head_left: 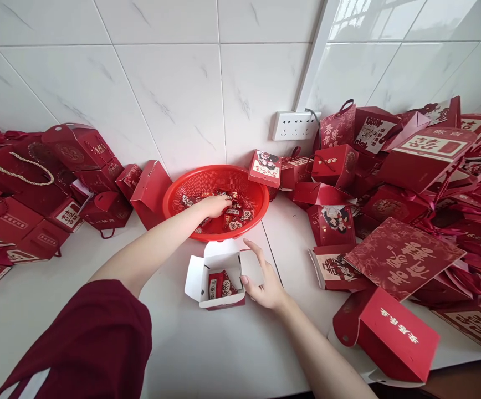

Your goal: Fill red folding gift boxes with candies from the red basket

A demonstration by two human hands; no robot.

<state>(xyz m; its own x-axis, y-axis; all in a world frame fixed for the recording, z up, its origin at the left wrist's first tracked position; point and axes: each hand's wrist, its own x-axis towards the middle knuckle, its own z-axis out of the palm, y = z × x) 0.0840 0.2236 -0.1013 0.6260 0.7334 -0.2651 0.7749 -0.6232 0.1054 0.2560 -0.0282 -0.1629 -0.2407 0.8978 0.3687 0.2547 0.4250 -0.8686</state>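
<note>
My left hand reaches into a red plastic colander basket, its fingers curled down among small wrapped candies with red and cream wrappers. Its fingertips are partly hidden, so I cannot make out what is between them. In front of the basket stands a small paper gift box, white inside, with its flaps up and several red wrapped pieces lying in it. At the right side of that box is my right hand, open, thumb and forefinger spread apart, the thumb close to the box's rim.
Piled red gift boxes and bags fill the right side, with one red box near the front edge. More red boxes crowd the left. A white power strip is on the tiled wall behind the white table.
</note>
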